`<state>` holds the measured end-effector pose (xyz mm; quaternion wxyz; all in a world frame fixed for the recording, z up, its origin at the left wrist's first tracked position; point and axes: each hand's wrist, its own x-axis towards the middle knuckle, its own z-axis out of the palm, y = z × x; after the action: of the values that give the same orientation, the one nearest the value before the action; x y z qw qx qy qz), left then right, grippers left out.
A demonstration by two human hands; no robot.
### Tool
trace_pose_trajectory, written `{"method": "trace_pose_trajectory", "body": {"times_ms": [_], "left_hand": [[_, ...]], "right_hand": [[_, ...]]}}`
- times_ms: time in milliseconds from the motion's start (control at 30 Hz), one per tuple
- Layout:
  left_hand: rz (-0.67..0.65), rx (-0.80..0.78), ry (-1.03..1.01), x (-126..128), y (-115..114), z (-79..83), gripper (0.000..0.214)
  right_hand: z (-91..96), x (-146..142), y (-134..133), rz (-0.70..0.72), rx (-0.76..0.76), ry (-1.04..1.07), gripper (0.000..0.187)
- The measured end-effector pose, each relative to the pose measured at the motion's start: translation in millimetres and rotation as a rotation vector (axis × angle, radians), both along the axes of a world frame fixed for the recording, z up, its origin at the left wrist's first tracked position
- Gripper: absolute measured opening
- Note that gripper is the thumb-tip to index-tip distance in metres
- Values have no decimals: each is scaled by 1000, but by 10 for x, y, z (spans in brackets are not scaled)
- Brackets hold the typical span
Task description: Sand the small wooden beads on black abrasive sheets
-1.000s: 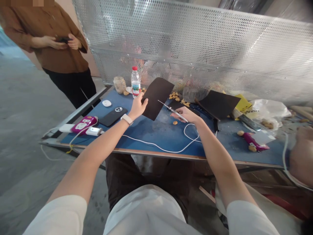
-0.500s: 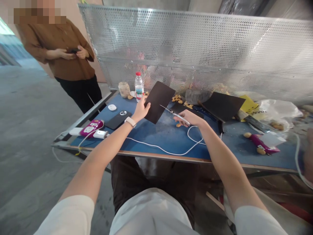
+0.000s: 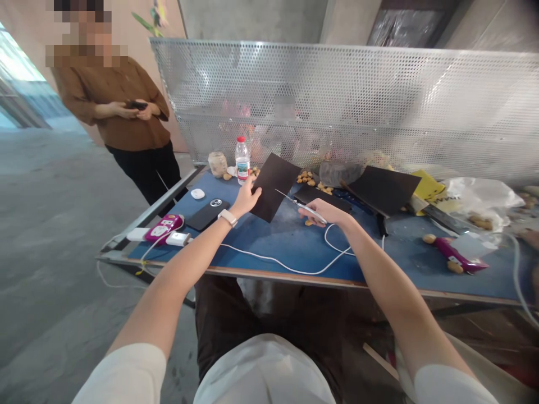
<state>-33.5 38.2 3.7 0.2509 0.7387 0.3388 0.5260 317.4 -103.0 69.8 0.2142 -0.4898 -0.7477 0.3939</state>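
Note:
A dark rectangular sheet [image 3: 275,182] is held up over the blue table [image 3: 261,247] by its left edge, pinched in my left hand [image 3: 246,200] with the thumb on its face. My right hand [image 3: 324,211] is wrapped round a pair of silver scissors [image 3: 295,202]. Their thin tips overlap the right part of the sheet in view; whether they touch it I cannot tell. Just behind my left hand stands a clear bottle with a red cap [image 3: 242,163]. Another dark piece [image 3: 318,196] lies flat beyond the scissors.
A black phone [image 3: 208,215], a white case [image 3: 197,194] and a purple power strip [image 3: 164,229] lie left. A white cable [image 3: 269,258] crosses the front. Another black sheet [image 3: 383,189] and a plastic bag [image 3: 475,193] lie right. Behind rises a perforated metal panel [image 3: 337,106]. A person [image 3: 122,106] stands left.
The whole scene sits slightly lower in view, as the camera has tilted up. Both hands keep their hold on the sheet and the scissors, with little visible movement between them.

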Motion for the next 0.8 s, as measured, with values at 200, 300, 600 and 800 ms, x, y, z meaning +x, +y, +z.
{"method": "trace_pose_trajectory", "body": {"times_ms": [200,300,600,800], "left_hand": [[-59,5,9,38,-88,53,27],[-76,-5,-1,28,-73,45,27],[-145,-41,-20,67,-65,2,41],[-154,-31,-9,64,-96,12,41]], "right_hand": [[29,-11,-15,-1,7,-11,101],[24,15,-6,-11,5,-21,99],[-6,3,1,-35,2,29,97],[12,29,-6,-11,-4,-10,96]]}}
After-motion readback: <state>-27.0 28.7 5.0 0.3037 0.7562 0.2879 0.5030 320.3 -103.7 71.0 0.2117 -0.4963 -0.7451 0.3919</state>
